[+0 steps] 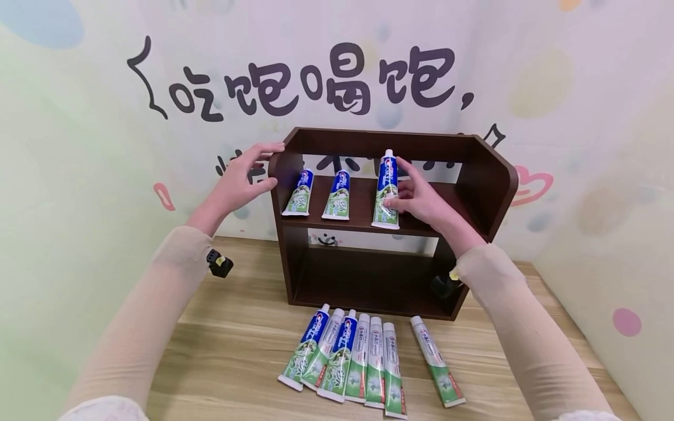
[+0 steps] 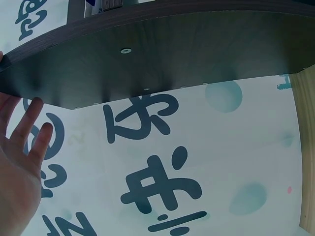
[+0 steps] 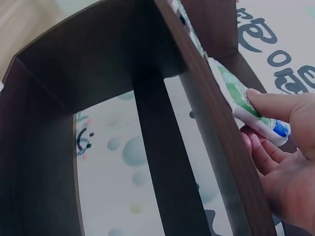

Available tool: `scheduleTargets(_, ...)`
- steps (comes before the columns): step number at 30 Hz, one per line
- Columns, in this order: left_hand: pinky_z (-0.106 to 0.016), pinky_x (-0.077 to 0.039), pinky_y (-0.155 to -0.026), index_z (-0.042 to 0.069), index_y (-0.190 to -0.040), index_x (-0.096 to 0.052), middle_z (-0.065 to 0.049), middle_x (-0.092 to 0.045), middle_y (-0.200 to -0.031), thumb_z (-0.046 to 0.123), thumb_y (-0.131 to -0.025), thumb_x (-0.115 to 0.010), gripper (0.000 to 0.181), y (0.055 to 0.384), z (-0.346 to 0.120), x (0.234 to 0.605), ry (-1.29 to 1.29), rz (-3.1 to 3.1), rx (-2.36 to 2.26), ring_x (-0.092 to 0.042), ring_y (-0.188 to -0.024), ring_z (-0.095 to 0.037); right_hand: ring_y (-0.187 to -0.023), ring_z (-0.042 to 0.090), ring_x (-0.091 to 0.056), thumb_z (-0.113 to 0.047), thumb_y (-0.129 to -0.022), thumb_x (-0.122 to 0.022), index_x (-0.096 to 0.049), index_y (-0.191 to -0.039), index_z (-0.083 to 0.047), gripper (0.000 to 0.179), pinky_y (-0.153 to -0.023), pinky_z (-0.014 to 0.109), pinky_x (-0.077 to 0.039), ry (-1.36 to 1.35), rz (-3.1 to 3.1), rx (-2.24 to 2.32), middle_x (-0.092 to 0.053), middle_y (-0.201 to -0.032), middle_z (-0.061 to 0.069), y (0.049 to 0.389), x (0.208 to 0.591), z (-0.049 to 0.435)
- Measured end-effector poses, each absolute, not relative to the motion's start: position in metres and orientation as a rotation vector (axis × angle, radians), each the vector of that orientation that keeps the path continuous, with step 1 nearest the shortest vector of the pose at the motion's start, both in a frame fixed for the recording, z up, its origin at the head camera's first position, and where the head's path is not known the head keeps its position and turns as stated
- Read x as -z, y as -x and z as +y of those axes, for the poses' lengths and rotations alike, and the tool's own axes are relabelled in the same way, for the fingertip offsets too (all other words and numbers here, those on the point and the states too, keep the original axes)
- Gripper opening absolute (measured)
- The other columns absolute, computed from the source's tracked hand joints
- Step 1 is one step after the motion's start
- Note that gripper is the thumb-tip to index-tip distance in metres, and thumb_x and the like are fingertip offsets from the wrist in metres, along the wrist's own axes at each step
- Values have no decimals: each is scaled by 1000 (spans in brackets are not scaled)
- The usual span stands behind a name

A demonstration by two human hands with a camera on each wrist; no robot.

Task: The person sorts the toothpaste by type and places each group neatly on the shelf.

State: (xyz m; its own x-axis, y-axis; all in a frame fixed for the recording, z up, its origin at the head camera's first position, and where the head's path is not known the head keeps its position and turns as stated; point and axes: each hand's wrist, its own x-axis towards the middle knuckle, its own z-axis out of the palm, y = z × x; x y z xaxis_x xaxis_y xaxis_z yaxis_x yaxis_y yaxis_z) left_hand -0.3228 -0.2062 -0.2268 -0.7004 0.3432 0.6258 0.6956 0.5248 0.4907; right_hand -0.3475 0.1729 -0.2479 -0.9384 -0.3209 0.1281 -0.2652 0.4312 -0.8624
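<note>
Pale sleeves [image 1: 142, 310] flank seven toothpaste tubes [image 1: 375, 365] remaining on the tabletop [image 1: 221, 351] at six o'clock; two shelved tubes [image 1: 337, 197] sit on the rack [image 1: 492, 193]. At three, the right hand [image 1: 423, 202] pinches a third tube [image 1: 386, 190] there; near ten, the left hand [image 1: 237, 180], loosely spread, touches its side.

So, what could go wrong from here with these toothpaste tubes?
The blue, green and white toothpaste tube in the right hand might slip forward: its flat end appears at the front edge of the dark brown open shelf. The two shelved tubes could fall if bumped; their ends sit near that edge.
</note>
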Motion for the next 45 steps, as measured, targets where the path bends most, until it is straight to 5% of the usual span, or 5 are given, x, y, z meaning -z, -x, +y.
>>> scheduleTargets(15,-52,-43,-109,17,-140,-52,-2,-51,-150,9,-88,-66,54,323,-206,227,846,-2320,1018,-53,-130,-30,-129,34,-47,-21,-94,-67,-35,-151,-28,66,-114,52,-41,539,2587,1410,-46,-142,20,354,253,178)
scheduleTargets(23,-52,-43,-109,17,-140,-52,-2,-50,-151,9,-89,-66,54,323,-207,226,844,-2329,1010,-53,-131,-30,-135,35,-41,-26,-93,-68,-28,-155,-31,74,-120,55,-32,637,2537,1311,-41,-149,20,358,251,186)
scheduleTargets(45,-53,-43,-109,14,-139,-52,-5,-50,-151,8,-89,-65,52,321,-204,224,829,-2345,992,-53,-130,-32,-128,30,-43,-28,-91,-70,-35,-154,-30,72,-116,50,-36,621,2568,1270,-45,-143,16,357,252,188)
